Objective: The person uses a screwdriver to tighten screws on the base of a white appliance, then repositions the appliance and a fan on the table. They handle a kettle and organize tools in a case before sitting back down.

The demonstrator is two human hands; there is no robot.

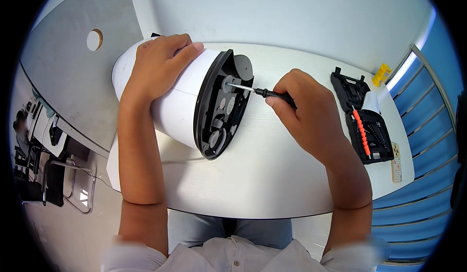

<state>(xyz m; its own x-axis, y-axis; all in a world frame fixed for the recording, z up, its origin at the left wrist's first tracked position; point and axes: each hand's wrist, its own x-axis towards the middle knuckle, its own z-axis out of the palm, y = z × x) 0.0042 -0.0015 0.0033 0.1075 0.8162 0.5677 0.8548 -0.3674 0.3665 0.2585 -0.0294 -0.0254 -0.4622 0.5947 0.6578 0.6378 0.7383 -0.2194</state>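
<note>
A large white rounded appliance [179,107] lies on its side on the white table, its black base [208,121] facing right. My left hand [163,63] rests over the top of the white shell, fingers spread along it and steadying it. In my right hand [304,109] is a screwdriver [266,93] with a black handle and a metal shaft. The shaft points left, and its tip reaches into a round grey recess [227,83] in the upper part of the base. Whether a screw sits under the tip is hidden.
At the right stands an open black tool case [367,126] with an orange flexible shaft [362,133] in it. A remote control [396,162] and a yellow packet [382,75] lie near the table's right edge. Metal railings [433,121] rise beyond. A grey panel [82,72] stands left.
</note>
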